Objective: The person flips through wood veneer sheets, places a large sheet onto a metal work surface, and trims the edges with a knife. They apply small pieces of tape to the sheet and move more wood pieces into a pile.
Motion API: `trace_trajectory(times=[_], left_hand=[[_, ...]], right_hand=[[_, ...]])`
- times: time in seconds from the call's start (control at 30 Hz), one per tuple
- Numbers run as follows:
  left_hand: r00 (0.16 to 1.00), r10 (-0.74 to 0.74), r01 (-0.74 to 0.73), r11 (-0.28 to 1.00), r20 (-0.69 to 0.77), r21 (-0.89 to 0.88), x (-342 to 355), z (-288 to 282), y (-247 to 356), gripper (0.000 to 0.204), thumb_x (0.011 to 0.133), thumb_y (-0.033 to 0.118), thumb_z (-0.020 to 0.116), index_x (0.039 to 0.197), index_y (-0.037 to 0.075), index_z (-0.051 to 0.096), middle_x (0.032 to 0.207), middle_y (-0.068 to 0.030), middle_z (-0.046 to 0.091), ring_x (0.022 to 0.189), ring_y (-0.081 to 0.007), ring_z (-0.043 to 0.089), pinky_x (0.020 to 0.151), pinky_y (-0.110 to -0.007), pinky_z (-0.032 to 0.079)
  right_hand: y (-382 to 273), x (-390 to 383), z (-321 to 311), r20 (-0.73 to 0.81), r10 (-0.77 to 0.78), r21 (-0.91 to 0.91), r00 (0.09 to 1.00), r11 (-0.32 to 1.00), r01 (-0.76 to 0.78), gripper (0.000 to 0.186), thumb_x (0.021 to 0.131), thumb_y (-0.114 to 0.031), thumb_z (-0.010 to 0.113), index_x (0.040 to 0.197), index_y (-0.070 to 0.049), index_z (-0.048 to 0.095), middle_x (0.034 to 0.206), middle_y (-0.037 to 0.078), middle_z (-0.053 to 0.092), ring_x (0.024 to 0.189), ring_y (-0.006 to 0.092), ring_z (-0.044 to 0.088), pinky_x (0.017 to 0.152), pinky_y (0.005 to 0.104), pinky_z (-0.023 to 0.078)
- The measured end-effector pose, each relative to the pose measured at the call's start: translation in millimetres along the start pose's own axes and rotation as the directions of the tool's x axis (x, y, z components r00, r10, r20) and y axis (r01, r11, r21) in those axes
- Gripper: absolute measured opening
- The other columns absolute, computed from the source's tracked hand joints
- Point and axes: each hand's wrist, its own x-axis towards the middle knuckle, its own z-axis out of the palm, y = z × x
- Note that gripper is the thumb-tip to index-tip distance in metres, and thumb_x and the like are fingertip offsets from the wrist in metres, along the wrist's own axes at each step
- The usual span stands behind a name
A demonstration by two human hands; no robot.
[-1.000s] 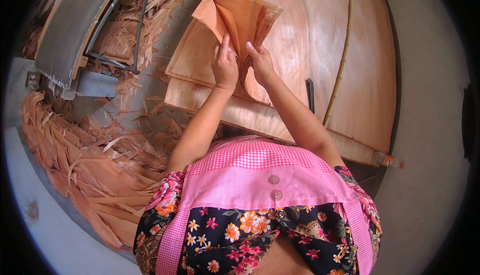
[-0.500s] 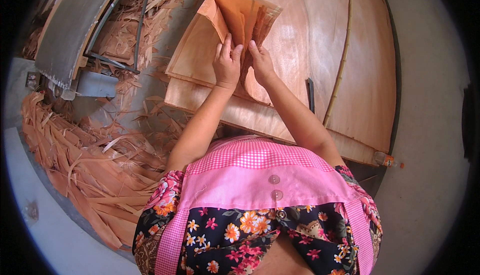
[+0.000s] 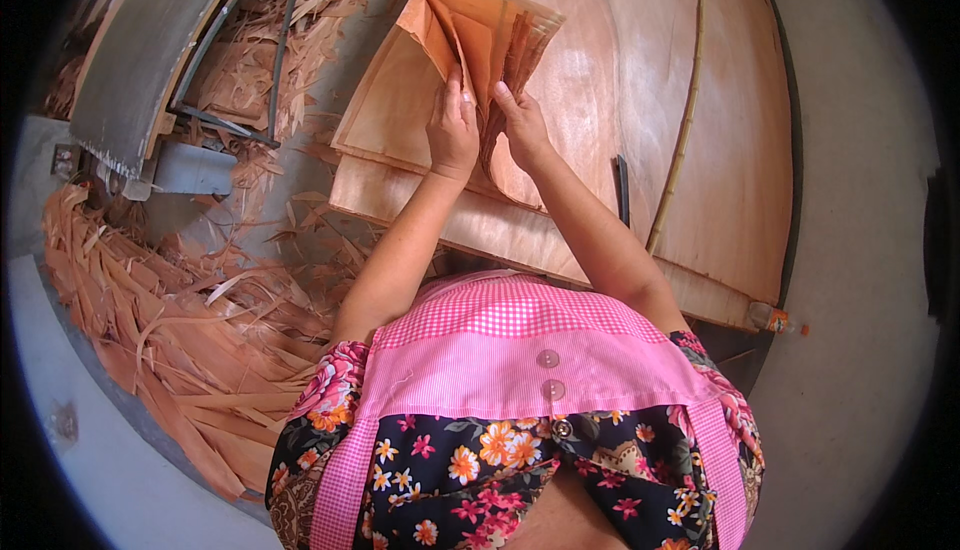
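A bundle of thin, orange-brown wood veneer sheets (image 3: 485,30) fans apart at its far end, above the stack of large veneer sheets. My left hand (image 3: 454,130) grips the bundle's left side, the fingers pointing away from me. On the opposite side my right hand (image 3: 523,127) is closed on the folded sheets, its thumb resting along their near face. Some fingers of both hands are hidden by the sheets. Beneath lies the broad, pale stack of veneer (image 3: 650,80), layered at its near edge.
A bamboo stick (image 3: 686,120) and a short black bar (image 3: 622,190) lie on the stack. At its near right corner is a small plastic bottle (image 3: 778,320). Veneer scraps (image 3: 190,330) heap on the left floor, below a metal-framed machine (image 3: 150,60).
The left part of the bundle has opened a little differently, with a fold now standing up near my left fingers. My left hand's thumb and fingers have shifted slightly; my right hand stays nearly in place.
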Motion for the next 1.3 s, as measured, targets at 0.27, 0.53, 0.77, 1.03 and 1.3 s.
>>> trace_trajectory(times=[0.27,0.53,0.77,1.03,1.3], left_hand=[[1.000,0.028,-0.028,1.000,-0.004,0.004,2,-8,3,0.040,0.083,0.007,0.041,0.122,-0.001,0.036,0.112,-0.0230,0.047,0.100,-0.0351,0.049,0.081,-0.038,0.041],[0.979,0.032,-0.024,0.999,-0.201,0.041,1,-2,-1,0.041,0.081,0.009,0.046,0.121,0.001,0.040,0.099,-0.0178,0.052,0.086,-0.0314,0.053,0.070,-0.036,0.045],[1.000,-0.025,0.026,0.995,-0.013,0.100,4,-7,7,0.039,0.080,0.016,0.053,0.117,0.005,0.046,0.091,-0.0151,0.053,0.077,-0.0292,0.055,0.063,-0.036,0.046],[1.000,-0.031,0.030,0.998,0.005,0.056,2,-7,4,0.035,0.081,0.016,0.050,0.114,0.003,0.048,0.098,-0.0189,0.052,0.086,-0.0331,0.053,0.070,-0.038,0.045],[0.992,0.048,-0.052,0.998,-0.117,-0.032,5,-8,4,0.039,0.084,0.015,0.045,0.120,0.001,0.040,0.103,-0.0207,0.049,0.093,-0.0355,0.049,0.078,-0.041,0.040]], right_hand=[[7,-1,4,-0.019,-0.028,0.005,0.999,1.000,0.028,0.031,0.087,-0.029,0.047,0.100,-0.001,0.053,0.085,0.001,0.055,0.076,0.0085,0.050,0.067,0.0229,0.040],[9,-1,11,0.022,-0.022,0.021,1.000,1.000,0.021,0.031,0.087,-0.029,0.047,0.100,-0.001,0.053,0.086,0.001,0.055,0.076,0.0079,0.049,0.066,0.0224,0.040],[10,2,3,0.030,-0.015,0.068,0.999,0.998,0.013,0.029,0.087,-0.030,0.048,0.097,-0.003,0.054,0.080,-0.001,0.054,0.070,0.0075,0.050,0.063,0.0214,0.041],[0,-1,6,0.012,0.046,0.140,0.999,0.989,-0.047,0.026,0.087,-0.028,0.047,0.096,-0.003,0.053,0.082,0.000,0.055,0.070,0.0081,0.051,0.063,0.0219,0.042],[7,-1,6,0.016,0.026,0.054,1.000,0.998,-0.027,0.030,0.087,-0.029,0.046,0.099,-0.002,0.053,0.088,0.000,0.055,0.082,0.0075,0.049,0.073,0.0217,0.039]])
